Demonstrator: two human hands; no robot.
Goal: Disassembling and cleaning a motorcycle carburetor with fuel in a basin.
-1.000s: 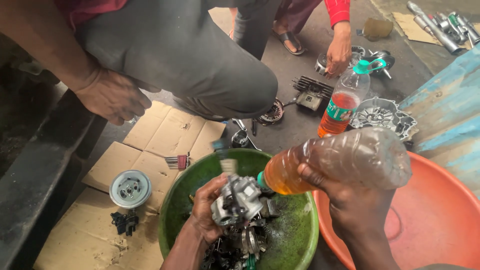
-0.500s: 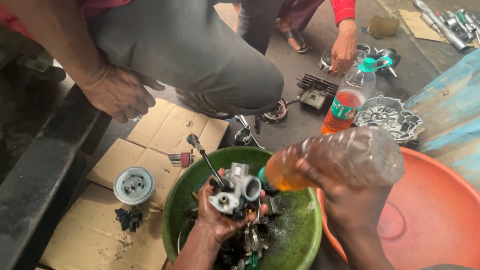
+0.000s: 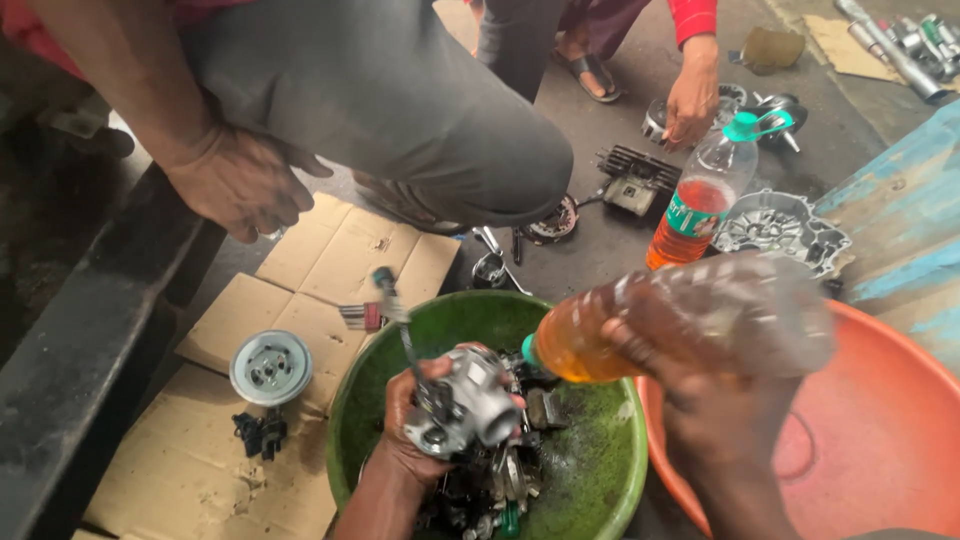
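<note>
Fuel-coloured liquid half-filled the tipped bottle [image 3: 690, 320] gripped in the right hand [image 3: 720, 400] at centre right. The left hand [image 3: 420, 425] clutched a carburettor [image 3: 465, 405] over the green basin [image 3: 600, 480] at lower centre, beside dirty parts [image 3: 490, 490] apparently unwashed.

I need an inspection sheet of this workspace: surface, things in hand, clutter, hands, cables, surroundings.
Surface: dark floor with flattened cardboard; green basin beside orange basin.
Job's things: metal part held over the green basin; tilted bottle of orange liquid, mouth near the part.
Clutter: small parts in the green basin; round metal disc on cardboard; upright bottle; engine cover.
Grippers: left hand grips the part; right hand grips the bottle.
Cables: nothing seen.
Surroundings: other people close by; one other hand hangs above the cardboard.
</note>
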